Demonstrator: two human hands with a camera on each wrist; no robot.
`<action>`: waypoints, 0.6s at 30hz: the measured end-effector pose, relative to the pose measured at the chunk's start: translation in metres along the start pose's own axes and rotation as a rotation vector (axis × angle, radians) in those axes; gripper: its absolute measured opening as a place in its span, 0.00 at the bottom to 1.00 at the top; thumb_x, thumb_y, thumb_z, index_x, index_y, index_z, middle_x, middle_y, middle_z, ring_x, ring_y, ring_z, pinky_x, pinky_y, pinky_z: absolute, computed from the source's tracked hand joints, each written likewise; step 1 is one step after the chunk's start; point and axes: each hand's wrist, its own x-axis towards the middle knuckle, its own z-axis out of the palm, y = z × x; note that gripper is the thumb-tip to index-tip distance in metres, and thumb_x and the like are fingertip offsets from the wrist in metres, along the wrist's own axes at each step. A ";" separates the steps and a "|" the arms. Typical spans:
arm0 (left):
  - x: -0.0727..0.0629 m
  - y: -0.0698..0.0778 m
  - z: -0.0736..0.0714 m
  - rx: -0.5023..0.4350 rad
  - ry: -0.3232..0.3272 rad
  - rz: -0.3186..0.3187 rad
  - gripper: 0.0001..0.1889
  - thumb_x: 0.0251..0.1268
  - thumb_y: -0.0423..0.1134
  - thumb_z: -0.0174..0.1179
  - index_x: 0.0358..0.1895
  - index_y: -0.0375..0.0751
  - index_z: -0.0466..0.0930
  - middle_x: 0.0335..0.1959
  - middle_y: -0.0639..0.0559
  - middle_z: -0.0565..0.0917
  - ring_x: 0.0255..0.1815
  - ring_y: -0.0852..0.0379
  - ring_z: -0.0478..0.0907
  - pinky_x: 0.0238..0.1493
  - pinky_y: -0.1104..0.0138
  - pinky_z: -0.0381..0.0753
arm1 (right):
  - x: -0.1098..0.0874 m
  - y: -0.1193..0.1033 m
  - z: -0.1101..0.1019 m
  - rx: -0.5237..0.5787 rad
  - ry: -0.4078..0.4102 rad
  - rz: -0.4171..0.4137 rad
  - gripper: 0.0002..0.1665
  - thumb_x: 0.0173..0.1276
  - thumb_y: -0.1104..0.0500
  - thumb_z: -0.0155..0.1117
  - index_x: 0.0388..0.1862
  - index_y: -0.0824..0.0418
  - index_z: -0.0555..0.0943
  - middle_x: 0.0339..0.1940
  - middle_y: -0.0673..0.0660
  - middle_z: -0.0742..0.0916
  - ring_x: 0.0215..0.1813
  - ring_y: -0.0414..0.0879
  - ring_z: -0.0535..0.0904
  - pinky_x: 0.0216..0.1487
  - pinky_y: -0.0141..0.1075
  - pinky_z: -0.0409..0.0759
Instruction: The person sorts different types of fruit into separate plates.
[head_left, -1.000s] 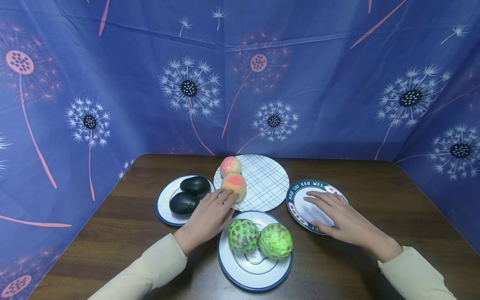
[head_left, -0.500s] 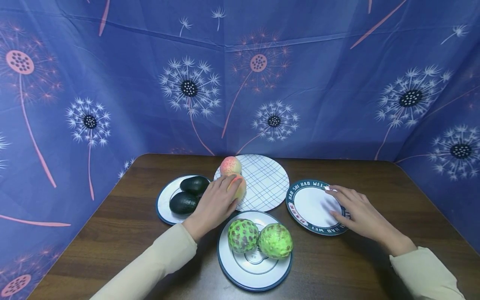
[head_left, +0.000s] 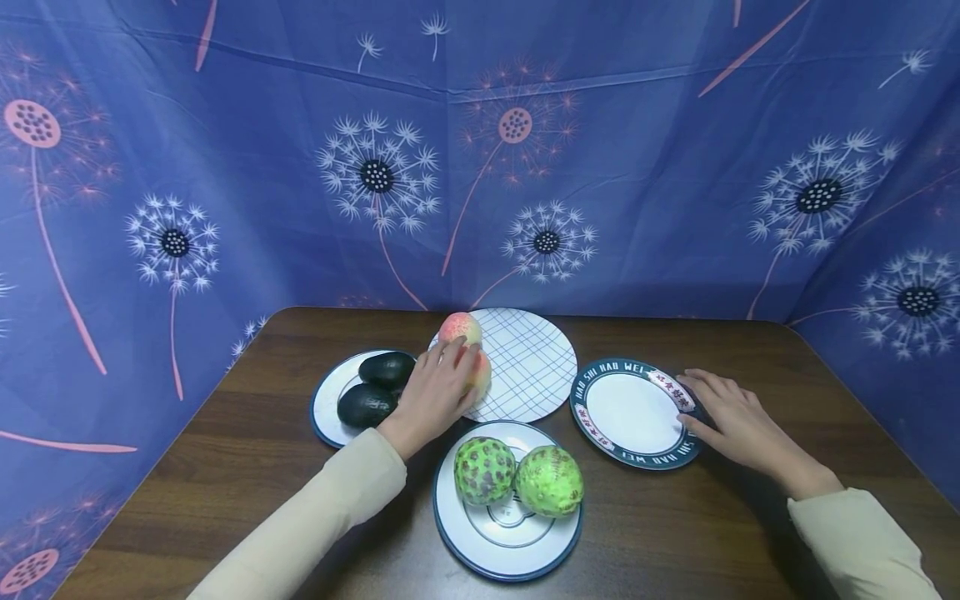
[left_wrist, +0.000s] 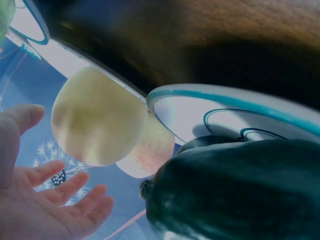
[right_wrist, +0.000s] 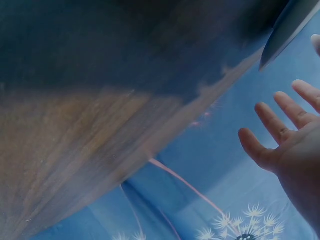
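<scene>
My left hand (head_left: pixel 438 388) hovers over the nearer peach (head_left: pixel 482 377), hiding much of it in the head view. In the left wrist view its thumb and fingers are spread, and the pale underside of that peach (left_wrist: pixel 97 120) shows beyond them. Behind it a second, pinker peach (head_left: pixel 459 327) sits on the same checked plate (head_left: pixel 532 367). My right hand (head_left: pixel 738 425) is at the right rim of a green-rimmed plate (head_left: pixel 633 417) with lettering, its fingers loosely extended. Whether it touches the rim I cannot tell. In the right wrist view the right hand (right_wrist: pixel 295 135) holds nothing.
Two dark green avocado-like fruits (head_left: pixel 367 406) lie on a blue-rimmed plate (head_left: pixel 324 408) at the left. Two bumpy green fruits (head_left: pixel 550 482) rest on the front plate (head_left: pixel 510 562). A blue dandelion-print cloth (head_left: pixel 645 167) hangs behind the wooden table (head_left: pixel 757 358).
My left hand has moved forward and right, from beside the nearer peach to over it. My right hand has drawn back to the right, from above the green-rimmed plate to its rim.
</scene>
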 end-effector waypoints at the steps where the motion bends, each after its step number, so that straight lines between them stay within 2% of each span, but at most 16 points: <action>1: 0.001 0.000 0.001 0.001 -0.003 -0.003 0.34 0.55 0.52 0.61 0.64 0.43 0.62 0.58 0.43 0.71 0.58 0.43 0.69 0.55 0.53 0.74 | 0.000 0.000 0.000 -0.004 -0.011 0.007 0.37 0.63 0.48 0.58 0.65 0.67 0.62 0.64 0.70 0.66 0.60 0.68 0.61 0.52 0.68 0.59; 12: 0.006 -0.002 0.012 -0.005 -0.049 -0.021 0.35 0.55 0.54 0.60 0.64 0.43 0.61 0.59 0.41 0.69 0.58 0.42 0.68 0.53 0.51 0.75 | 0.003 0.003 0.004 -0.024 -0.112 0.038 0.40 0.63 0.45 0.56 0.67 0.67 0.60 0.63 0.71 0.66 0.60 0.69 0.61 0.52 0.71 0.58; 18: 0.005 -0.003 0.017 -0.037 -0.083 -0.045 0.37 0.54 0.54 0.62 0.66 0.44 0.59 0.61 0.41 0.68 0.60 0.42 0.67 0.56 0.51 0.73 | 0.003 0.005 0.008 -0.024 -0.132 0.053 0.40 0.64 0.44 0.55 0.67 0.66 0.59 0.63 0.71 0.66 0.61 0.69 0.60 0.53 0.71 0.57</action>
